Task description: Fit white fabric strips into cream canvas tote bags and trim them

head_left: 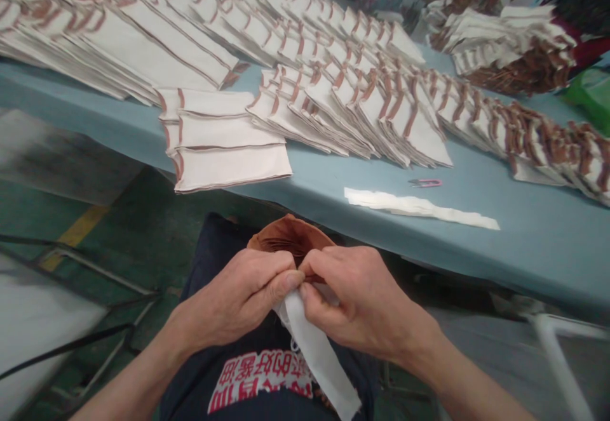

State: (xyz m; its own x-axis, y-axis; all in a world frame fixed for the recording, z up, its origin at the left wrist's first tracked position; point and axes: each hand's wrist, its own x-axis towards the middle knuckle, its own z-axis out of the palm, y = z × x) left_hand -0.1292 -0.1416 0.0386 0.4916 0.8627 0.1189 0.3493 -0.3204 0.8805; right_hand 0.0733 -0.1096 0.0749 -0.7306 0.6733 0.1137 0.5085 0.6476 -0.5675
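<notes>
My left hand (238, 297) and my right hand (362, 307) meet above my lap, and their fingertips pinch the top of a white cloth strip (317, 357). The strip hangs down over my dark printed shirt (261, 380). Just beyond my fingers is a bunched brown fabric piece (290, 238), partly hidden by both hands. Its join with the strip is hidden by my fingers. On the blue-grey table (538, 243) in front of me lie a loose pile of white strips (419, 208) and small pink-handled thread snips (425, 183).
Rows of overlapping white cloth pieces with brown edging (333, 103) cover the table's far side, and a stack of three (223, 145) sits near its front edge. More bundles (515, 49) lie at the back right. A white metal frame (557, 360) stands below right.
</notes>
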